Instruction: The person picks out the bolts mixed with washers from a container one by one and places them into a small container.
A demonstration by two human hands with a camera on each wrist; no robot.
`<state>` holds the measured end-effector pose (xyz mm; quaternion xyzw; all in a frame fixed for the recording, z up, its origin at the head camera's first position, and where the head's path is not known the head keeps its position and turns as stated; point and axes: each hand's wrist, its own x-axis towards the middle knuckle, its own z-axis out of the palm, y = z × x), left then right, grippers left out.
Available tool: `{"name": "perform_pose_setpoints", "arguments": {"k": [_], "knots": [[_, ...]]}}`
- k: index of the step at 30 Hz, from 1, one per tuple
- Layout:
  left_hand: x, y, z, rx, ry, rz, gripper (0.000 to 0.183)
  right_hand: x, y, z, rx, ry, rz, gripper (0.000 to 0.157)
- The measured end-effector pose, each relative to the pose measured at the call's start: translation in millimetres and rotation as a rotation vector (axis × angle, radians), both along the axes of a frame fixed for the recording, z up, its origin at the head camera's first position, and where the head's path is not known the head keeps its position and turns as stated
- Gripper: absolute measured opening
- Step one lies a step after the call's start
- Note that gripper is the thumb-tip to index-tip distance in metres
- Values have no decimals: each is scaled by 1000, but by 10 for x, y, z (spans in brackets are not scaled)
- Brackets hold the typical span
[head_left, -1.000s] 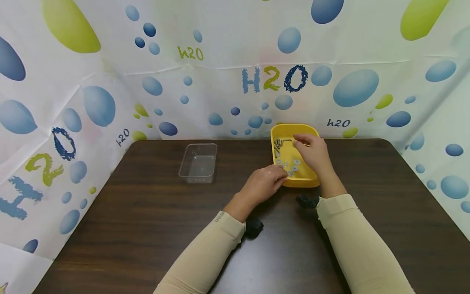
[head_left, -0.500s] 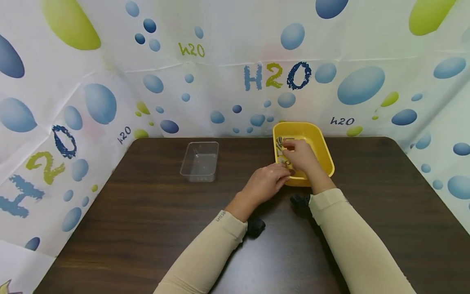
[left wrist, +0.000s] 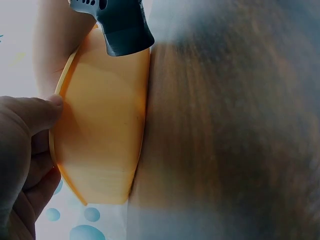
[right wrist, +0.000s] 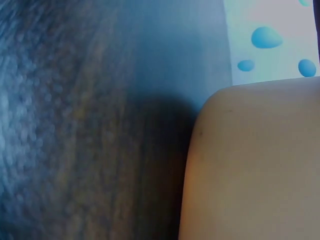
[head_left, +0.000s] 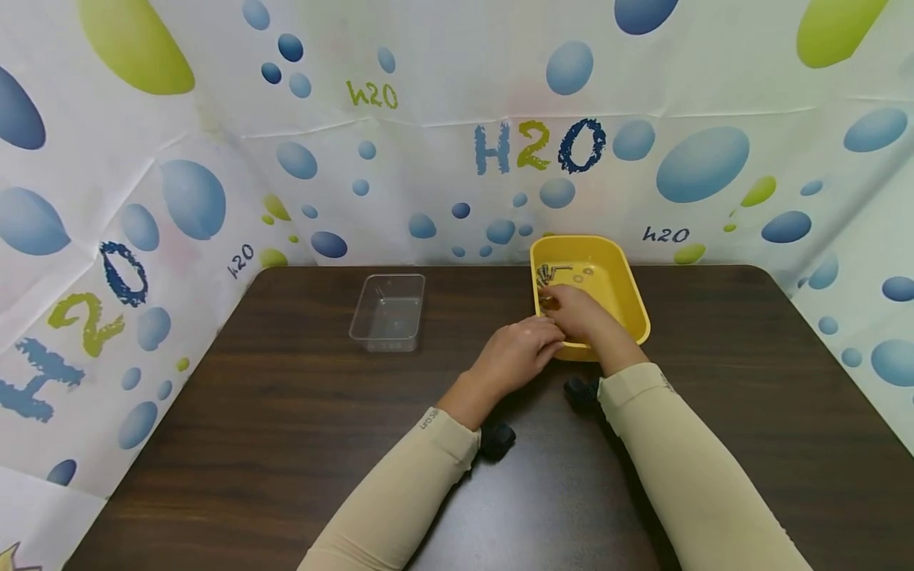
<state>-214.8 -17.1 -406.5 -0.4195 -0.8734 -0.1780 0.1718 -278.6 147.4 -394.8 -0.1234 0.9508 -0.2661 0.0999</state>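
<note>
A yellow tray [head_left: 620, 289] stands at the back edge of the table. My left hand [head_left: 516, 355] grips its near left corner; in the left wrist view the thumb [left wrist: 50, 107] lies outside the tray's wall [left wrist: 102, 125], with the fingers behind the rim. My right hand [head_left: 580, 314] reaches inside, its fingers pointing down near the left wall. Its fingertips are mostly hidden, and I cannot tell whether they pinch anything. Metal bolts [head_left: 545, 274] lie at the tray's back left. Two flat washers [head_left: 588, 271] lie to the right of the bolts.
A clear plastic box [head_left: 389, 313] sits left of the tray on the dark wooden table [head_left: 286, 444]. Behind the table hangs a white sheet [head_left: 428, 159] with blue and green spots. Black wrist devices [head_left: 497, 441] hang below both sleeves.
My right hand has moved left and toward me inside the tray. Two washers now show farther back, beside the bolts. The tray has turned slightly; my left hand has kept its grip.
</note>
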Motion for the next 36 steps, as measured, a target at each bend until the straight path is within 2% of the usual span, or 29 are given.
{"name": "perform_pose_setpoints", "arguments": {"k": [10,21,32,36], "knots": [[5,4,12,-5,-3,4,17,-4,13,-25,22,-13,57,46],[2,20,24,-1,-12,0,17,-17,16,-4,55,19,53,42],[-6,24,27,11,-23,4,18,-65,29,6,85,30,-45,35],[-8,26,27,23,-28,-1,17,-68,39,9,77,6,-82,33]]}}
